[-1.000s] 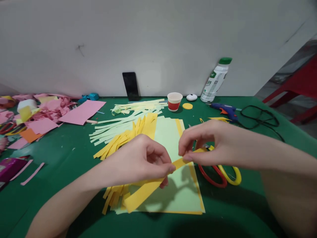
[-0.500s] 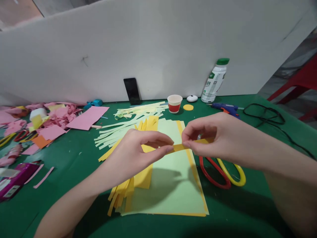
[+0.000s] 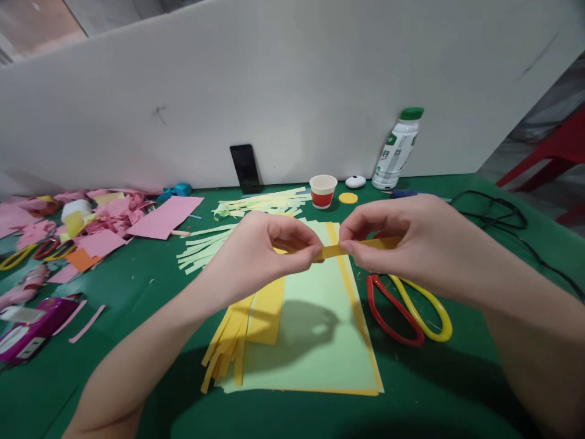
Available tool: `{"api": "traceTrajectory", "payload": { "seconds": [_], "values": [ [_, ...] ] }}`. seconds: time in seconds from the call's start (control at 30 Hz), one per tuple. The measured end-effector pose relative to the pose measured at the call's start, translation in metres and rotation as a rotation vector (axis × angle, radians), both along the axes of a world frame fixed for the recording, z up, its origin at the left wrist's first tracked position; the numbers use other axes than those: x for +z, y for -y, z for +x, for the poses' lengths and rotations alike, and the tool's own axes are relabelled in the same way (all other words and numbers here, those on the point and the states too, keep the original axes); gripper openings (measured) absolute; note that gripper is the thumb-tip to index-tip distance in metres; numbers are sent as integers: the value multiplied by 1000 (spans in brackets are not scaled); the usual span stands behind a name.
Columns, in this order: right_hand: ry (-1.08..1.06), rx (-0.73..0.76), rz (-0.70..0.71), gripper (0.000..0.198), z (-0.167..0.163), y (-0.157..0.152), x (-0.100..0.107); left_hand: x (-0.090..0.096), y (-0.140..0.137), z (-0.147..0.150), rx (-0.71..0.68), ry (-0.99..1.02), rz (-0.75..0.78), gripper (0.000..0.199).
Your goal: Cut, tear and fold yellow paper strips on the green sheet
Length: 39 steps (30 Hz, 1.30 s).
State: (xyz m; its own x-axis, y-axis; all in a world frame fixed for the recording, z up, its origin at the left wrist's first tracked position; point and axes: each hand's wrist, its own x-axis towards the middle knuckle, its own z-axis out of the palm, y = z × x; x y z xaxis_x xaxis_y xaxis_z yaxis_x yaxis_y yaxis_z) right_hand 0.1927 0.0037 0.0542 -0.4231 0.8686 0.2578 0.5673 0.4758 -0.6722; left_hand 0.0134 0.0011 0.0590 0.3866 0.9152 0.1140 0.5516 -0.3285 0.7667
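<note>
Both hands are sitting higher than in the earlier frame, carrying the strip (image 3: 331, 251) up with them, and the right hand is now covering more of the glue gun (image 3: 404, 194). The left hand (image 3: 286, 247) is pinching the strip, thumb and fingertips clamped together on it; the right hand (image 3: 388, 235) is gripping it likewise, just beside the left, with more strip running back beneath its curled fingers. Only a short span is showing between them, hanging in the air over the far part of the green sheets (image 3: 329, 360). Whatever is extending past the left fingers is hiding behind that hand, so its length I cannot tell.

Yellow fringe (image 3: 228, 335) is spreading from the left side of the sheets, and the scissors (image 3: 414, 341) are lying to their right, handles toward the person.

Several things could be going wrong from here. Thin paper is likely tearing or creasing if the hands are pulling apart unevenly. A loose pinch on either side might be letting the strip slip, and, its colour matching the fringe, it could be getting lost there. The right wrist, if dropping carelessly, could be knocking the scissors, or a sleeve-less forearm could be snagging the cord (image 3: 496, 210) beyond.
</note>
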Motion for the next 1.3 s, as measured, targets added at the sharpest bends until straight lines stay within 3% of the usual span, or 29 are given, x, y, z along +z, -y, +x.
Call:
{"api": "traceTrajectory", "payload": {
  "seconds": [0.23,0.5,0.67,0.77,0.9,1.3],
  "values": [
    [-13,-23,-76,9,15,-7,4,1,-9,-3,-55,94,-151,7],
    [21,-114,-41,13,31,-13,14,-1,-11,-18,-46,75,-150,9],
    [36,-86,-129,13,37,-19,12,-4,-15,-28,8,-3,-146,12],
    [33,-44,-176,13,31,-22,8,-7,-17,-27,40,-29,-104,14],
    [4,52,-226,10,12,-20,-1,-12,-16,-15,-39,34,-73,20],
    [5,-19,-64,12,-20,-5,-9,-23,-10,-8,21,109,18,18]
  ]
}}
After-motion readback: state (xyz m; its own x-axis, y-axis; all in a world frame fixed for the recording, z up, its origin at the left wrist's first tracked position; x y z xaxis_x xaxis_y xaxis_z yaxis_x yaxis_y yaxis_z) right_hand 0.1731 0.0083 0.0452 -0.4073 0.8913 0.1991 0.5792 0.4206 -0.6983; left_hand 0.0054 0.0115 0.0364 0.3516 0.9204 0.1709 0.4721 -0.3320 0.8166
